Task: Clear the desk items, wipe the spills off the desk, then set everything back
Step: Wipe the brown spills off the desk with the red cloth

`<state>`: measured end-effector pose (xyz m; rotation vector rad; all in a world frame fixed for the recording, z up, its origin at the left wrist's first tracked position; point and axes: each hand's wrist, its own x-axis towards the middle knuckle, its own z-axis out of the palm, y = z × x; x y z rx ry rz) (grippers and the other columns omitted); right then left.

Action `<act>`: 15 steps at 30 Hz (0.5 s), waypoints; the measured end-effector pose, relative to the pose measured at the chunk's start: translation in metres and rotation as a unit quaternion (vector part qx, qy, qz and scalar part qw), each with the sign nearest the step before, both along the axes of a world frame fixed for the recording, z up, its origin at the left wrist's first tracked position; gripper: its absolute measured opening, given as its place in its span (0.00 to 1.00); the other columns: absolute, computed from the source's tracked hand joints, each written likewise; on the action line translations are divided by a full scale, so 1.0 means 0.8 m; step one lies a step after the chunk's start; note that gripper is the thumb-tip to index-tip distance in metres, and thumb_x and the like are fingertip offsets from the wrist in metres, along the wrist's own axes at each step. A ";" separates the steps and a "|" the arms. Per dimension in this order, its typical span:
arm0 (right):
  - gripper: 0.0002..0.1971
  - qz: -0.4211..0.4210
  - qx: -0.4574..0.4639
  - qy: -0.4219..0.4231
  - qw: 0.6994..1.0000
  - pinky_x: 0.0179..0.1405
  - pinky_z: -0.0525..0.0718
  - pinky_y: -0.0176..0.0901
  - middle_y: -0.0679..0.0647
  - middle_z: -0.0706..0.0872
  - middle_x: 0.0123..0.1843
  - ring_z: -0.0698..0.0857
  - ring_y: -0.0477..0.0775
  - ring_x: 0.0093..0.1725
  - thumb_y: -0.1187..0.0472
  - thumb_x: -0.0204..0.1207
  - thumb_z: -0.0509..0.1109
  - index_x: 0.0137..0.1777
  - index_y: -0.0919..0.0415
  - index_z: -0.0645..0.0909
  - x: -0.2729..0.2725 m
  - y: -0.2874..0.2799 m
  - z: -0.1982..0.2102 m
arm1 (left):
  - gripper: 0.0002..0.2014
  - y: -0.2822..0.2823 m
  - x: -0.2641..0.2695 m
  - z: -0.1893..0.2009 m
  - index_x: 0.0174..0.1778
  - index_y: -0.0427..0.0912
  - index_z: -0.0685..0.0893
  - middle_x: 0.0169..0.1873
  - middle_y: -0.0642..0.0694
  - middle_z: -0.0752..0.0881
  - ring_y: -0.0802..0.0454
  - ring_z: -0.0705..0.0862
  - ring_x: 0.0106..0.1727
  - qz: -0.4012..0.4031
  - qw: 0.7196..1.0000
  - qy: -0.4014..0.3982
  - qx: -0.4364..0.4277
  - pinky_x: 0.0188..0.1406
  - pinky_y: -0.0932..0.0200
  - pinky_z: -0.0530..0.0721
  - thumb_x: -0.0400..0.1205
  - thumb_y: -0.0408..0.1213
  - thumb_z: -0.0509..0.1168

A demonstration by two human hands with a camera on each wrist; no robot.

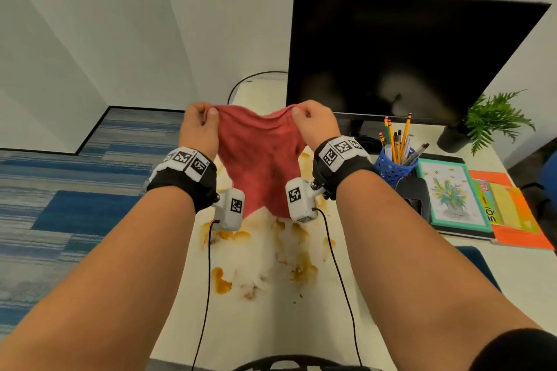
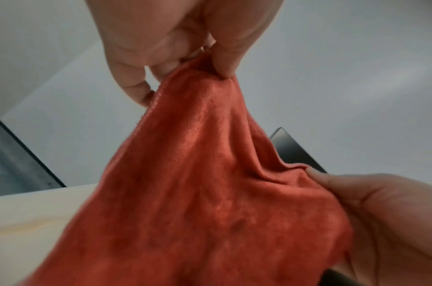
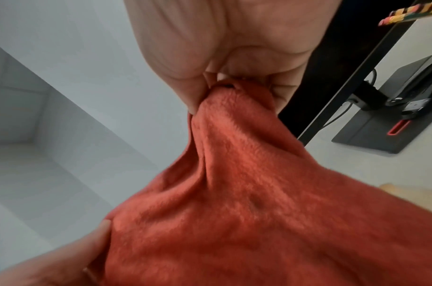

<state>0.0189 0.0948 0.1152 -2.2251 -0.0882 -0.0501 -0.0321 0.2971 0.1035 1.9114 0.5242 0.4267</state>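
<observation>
A red cloth (image 1: 260,159) hangs in the air above the white desk (image 1: 265,325), held up by its top edge. My left hand (image 1: 201,123) pinches the left corner between thumb and fingers, and my right hand (image 1: 313,122) pinches the right corner. In the left wrist view the cloth (image 2: 210,193) drapes down from my left hand (image 2: 185,48). The right wrist view shows the cloth (image 3: 246,203) bunched in my right hand (image 3: 224,58). Orange-brown spills (image 1: 223,280) spread over the desk under the cloth.
A black monitor (image 1: 401,54) stands at the back right. A blue pencil holder (image 1: 394,163), a black device (image 1: 414,193), a framed flower picture (image 1: 452,193), orange folders (image 1: 518,220) and a potted plant (image 1: 488,120) crowd the right side. Blue carpet (image 1: 75,205) lies left of the desk.
</observation>
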 end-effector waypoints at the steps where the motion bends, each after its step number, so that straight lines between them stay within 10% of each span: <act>1: 0.14 0.005 0.001 -0.001 1.000 0.53 0.78 0.42 0.56 0.88 0.54 0.83 0.54 0.51 0.55 0.82 0.61 0.57 0.60 0.85 0.006 0.003 0.001 | 0.15 0.002 0.004 -0.001 0.65 0.41 0.75 0.53 0.48 0.80 0.53 0.79 0.53 0.001 1.000 0.002 0.002 0.54 0.60 0.74 0.86 0.43 0.56; 7: 0.15 0.110 -0.126 0.126 0.978 0.63 0.78 0.43 0.60 0.87 0.62 0.83 0.60 0.64 0.56 0.81 0.64 0.58 0.64 0.87 0.010 0.023 -0.052 | 0.14 0.011 0.013 -0.056 0.63 0.37 0.78 0.58 0.38 0.83 0.42 0.81 0.62 -0.045 0.988 0.135 0.056 0.54 0.61 0.72 0.85 0.39 0.58; 15: 0.22 0.045 -0.198 0.230 0.952 0.70 0.75 0.46 0.56 0.79 0.73 0.78 0.60 0.71 0.57 0.79 0.62 0.73 0.57 0.76 0.018 0.047 -0.120 | 0.20 0.041 0.023 -0.124 0.73 0.47 0.74 0.68 0.46 0.81 0.47 0.82 0.64 -0.155 0.959 0.236 0.004 0.66 0.49 0.80 0.83 0.38 0.61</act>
